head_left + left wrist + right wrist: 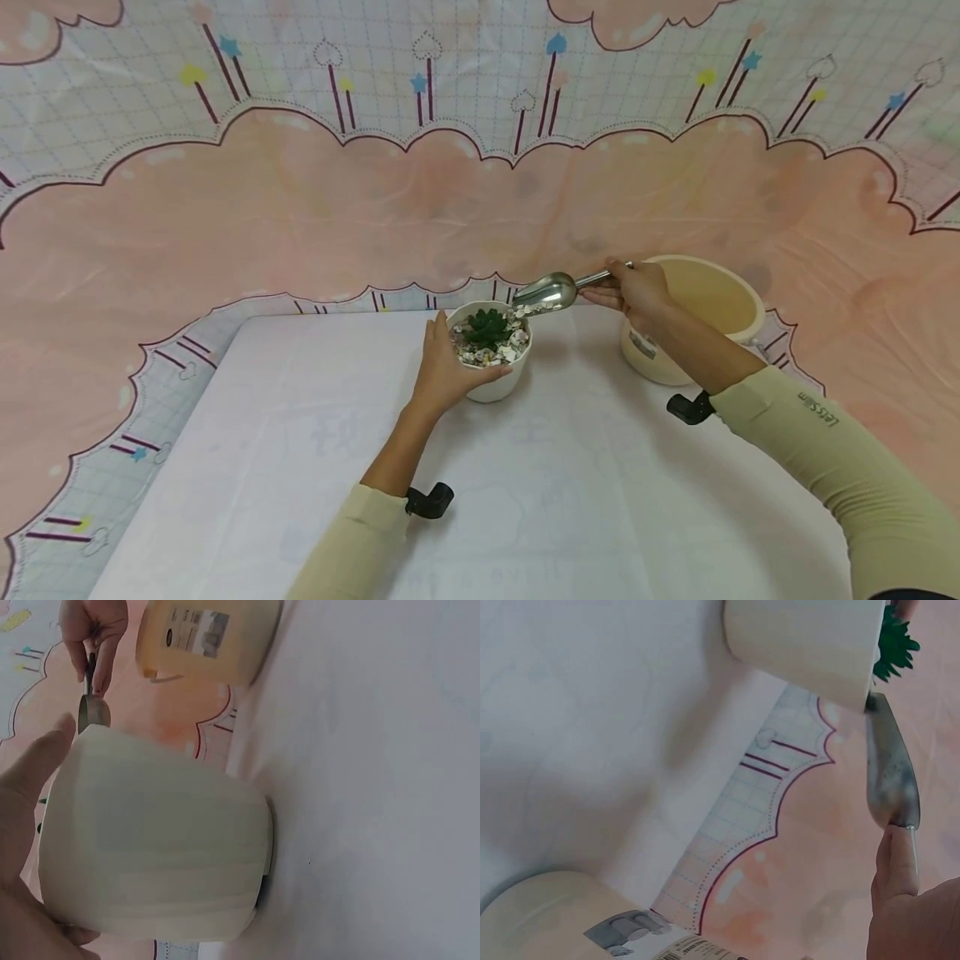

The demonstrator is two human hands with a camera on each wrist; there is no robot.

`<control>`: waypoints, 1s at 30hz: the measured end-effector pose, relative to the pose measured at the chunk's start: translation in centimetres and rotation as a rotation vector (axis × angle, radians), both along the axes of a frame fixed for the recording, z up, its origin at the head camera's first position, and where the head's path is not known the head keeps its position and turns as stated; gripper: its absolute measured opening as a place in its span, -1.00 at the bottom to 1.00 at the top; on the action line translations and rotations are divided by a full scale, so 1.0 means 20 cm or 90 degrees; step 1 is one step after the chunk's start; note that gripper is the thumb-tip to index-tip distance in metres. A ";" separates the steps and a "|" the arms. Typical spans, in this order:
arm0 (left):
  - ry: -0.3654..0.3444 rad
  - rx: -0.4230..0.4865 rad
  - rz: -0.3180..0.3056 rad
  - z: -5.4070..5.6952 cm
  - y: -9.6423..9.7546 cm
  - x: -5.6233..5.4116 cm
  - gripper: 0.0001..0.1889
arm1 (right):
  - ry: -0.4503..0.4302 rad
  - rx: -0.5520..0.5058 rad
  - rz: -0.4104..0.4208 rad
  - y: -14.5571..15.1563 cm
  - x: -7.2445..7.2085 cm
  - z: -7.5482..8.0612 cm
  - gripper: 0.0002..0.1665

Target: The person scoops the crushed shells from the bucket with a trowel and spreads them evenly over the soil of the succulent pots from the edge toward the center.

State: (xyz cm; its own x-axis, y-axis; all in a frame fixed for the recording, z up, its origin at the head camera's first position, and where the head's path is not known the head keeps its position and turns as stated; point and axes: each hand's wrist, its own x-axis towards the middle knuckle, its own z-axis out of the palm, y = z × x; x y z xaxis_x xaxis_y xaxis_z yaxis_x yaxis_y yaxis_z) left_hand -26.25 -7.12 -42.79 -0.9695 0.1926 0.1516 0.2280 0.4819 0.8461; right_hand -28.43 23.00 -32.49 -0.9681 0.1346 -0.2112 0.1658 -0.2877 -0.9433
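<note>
A white flowerpot (496, 387) stands on the table, with a green succulent (486, 328) and pale pebbles (507, 348) inside it. My left hand (446, 367) holds the pot at its left side, the thumb along the near rim and the fingers around the far left. In my right hand (637, 290) is the handle of a metal scoop (551, 292), gripped between thumb and fingers. The scoop's lip lies at the pot's right rim, and whitish pebbles show at its mouth. The left wrist view shows mostly the pot's smooth side (157, 832).
A cream bucket (705, 300) with a printed label stands right of the pot, partly behind my right forearm. Beneath them is a white-covered table (300, 467). A peach patterned cloth (375, 217) rises beyond its back edge.
</note>
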 end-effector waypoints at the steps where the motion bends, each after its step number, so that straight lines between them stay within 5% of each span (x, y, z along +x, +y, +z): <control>1: 0.001 -0.006 0.012 0.00 0.01 0.01 0.45 | 0.001 -0.001 0.000 0.00 0.00 0.00 -0.73; 10: 0.029 -0.013 0.023 0.00 0.02 0.00 0.37 | -0.003 -0.005 0.006 0.02 0.00 0.00 -0.73; 30: 0.014 -0.010 0.019 0.01 0.02 -0.01 0.36 | -0.018 0.028 0.031 0.08 0.06 0.04 -0.66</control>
